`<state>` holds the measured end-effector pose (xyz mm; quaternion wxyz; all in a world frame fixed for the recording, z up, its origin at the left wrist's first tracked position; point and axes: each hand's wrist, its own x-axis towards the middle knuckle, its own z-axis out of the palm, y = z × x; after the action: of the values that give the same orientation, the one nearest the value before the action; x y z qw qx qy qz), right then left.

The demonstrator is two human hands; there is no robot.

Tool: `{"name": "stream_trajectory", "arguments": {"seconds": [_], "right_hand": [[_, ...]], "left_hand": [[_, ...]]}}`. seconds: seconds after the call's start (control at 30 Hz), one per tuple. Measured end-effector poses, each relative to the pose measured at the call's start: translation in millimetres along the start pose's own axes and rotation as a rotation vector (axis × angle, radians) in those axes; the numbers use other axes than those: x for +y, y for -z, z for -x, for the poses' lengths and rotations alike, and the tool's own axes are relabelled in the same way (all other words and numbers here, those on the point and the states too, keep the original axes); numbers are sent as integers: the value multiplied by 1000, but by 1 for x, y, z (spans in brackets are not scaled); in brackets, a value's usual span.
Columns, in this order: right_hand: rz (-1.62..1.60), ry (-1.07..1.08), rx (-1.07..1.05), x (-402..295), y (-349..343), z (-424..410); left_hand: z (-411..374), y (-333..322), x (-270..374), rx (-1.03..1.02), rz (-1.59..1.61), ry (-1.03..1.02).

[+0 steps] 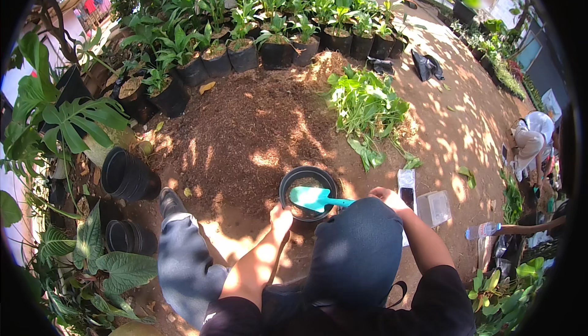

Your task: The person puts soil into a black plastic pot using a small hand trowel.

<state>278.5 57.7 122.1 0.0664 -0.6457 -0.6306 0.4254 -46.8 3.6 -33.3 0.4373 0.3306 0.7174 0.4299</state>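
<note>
A round black plastic plant pot (285, 183) stands on the ground between my legs, with some brown soil mix inside. My left hand (281, 219) grips its near left rim. Over the pot lies the turquoise blade of a hand trowel (310, 198), its handle running right behind my raised knee. My right hand (385, 197) is by the knee at the handle's side; the knee hides part of the handle, so its hold on the trowel is not visible. Beyond the pot spreads a broad heap of dark brown soil mix (239, 125).
Stacked black pots (131, 175) lie at left by large-leaved plants. Uprooted green plants (367, 102) lie beyond the pot, before rows of potted plants (275, 53). At right are a clear plastic box (434, 208), a phone (407, 197), a bottle (482, 231) and a crouching person (533, 136).
</note>
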Motion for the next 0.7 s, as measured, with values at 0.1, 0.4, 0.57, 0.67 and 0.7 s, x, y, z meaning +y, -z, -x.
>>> {"name": "stream_trajectory", "arguments": {"seconds": [0.1,0.4,0.57,0.67,0.7], "right_hand": [[21,40,-177,-42,-9,-9],[258,-143,-254,-11,-1,6],[84,58,-160,3,25,28],[94,31,-121,-13,46,32],[66,18,-109,-22,53,35]], "left_hand": [[8,0,20,-105,-47,13],[42,-56,92,-129,-351,-209],[29,-66,118,-298,-65,-199],[25,-72,129,-358,29,-109],[28,-73,139,-346,30,-34]]}}
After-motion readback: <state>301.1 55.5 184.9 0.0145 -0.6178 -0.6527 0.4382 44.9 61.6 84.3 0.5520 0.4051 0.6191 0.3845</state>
